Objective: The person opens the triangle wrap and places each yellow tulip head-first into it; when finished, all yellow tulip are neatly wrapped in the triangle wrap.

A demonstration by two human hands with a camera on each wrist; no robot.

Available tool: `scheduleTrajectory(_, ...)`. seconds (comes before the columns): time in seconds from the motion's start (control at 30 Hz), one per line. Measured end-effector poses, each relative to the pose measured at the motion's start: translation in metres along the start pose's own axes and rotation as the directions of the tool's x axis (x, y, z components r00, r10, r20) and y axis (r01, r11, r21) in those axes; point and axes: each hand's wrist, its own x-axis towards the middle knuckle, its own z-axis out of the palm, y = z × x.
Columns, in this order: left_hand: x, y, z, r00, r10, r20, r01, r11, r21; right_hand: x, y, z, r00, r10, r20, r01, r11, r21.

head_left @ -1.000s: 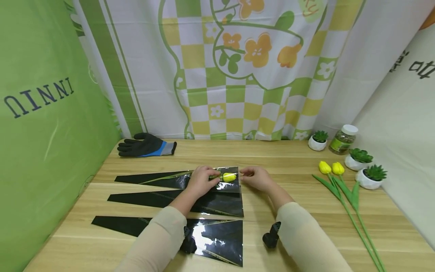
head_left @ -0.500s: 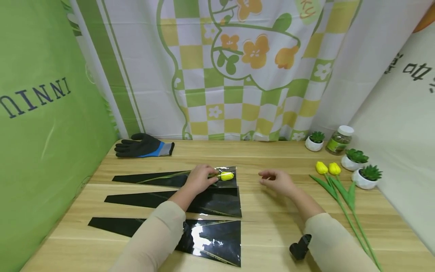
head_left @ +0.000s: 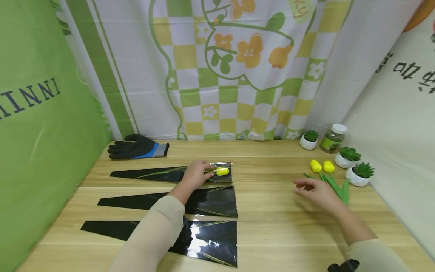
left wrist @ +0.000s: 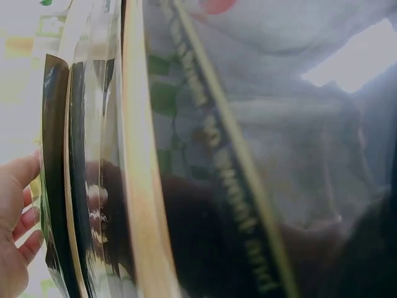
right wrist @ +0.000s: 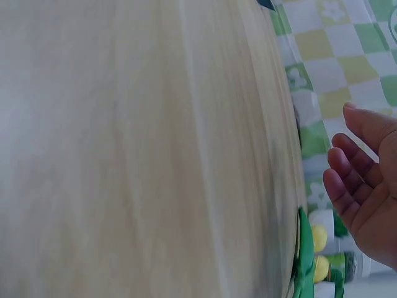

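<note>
At the far side of the table a yellow tulip (head_left: 222, 171) lies along a black, clear-fronted flower sleeve (head_left: 159, 173), its bloom near the wide end. My left hand (head_left: 196, 175) pinches the tulip just below its bloom, thumb on the near side. In the left wrist view the fingers (left wrist: 28, 217) are beside the sleeve's edge. My right hand (head_left: 316, 192) holds nothing, its fingers relaxed over the table. Right beside it lie two more yellow tulips (head_left: 328, 166) with green leaves, their stems partly hidden behind that hand and arm.
Two more black sleeves, a middle one (head_left: 217, 201) and a front one (head_left: 217, 241), lie nearer me. A black and blue work glove (head_left: 136, 147) is at the back left. Several potted succulents (head_left: 360, 174) and a lidded jar (head_left: 333, 138) stand at the back right.
My right hand has left the sleeve's wide end and moved right to beside the two tulips. The far sleeve, under my left hand, has shifted slightly away from the middle one.
</note>
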Motion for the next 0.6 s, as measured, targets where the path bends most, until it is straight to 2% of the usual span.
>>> scheduleTrajectory(0.2, 0.007, -0.005, 0.000, 0.999, 0.007, -0.037, -0.006, 1.000, 0.030, -0.023, 0.026, -0.015, 0.999, 0.041, -0.033, -0.042, 0.999, -0.012)
scheduleTrajectory(0.33, 0.010, -0.008, 0.001, 0.997, 0.015, -0.077, -0.012, 0.999, 0.039, -0.034, 0.038, -0.025, 0.995, 0.093, -0.040, -0.096, 0.993, -0.069)
scheduleTrajectory(0.47, 0.011, -0.007, 0.002, 0.996, -0.005, -0.090, 0.008, 1.000, 0.030, -0.043, 0.052, -0.036, 0.988, 0.151, -0.044, -0.156, 0.980, -0.122)
scheduleTrajectory(0.6, 0.011, -0.007, 0.002, 0.995, -0.033, -0.094, 0.035, 0.999, 0.015, -0.050, 0.063, -0.041, 0.987, 0.154, -0.050, -0.160, 0.977, -0.139)
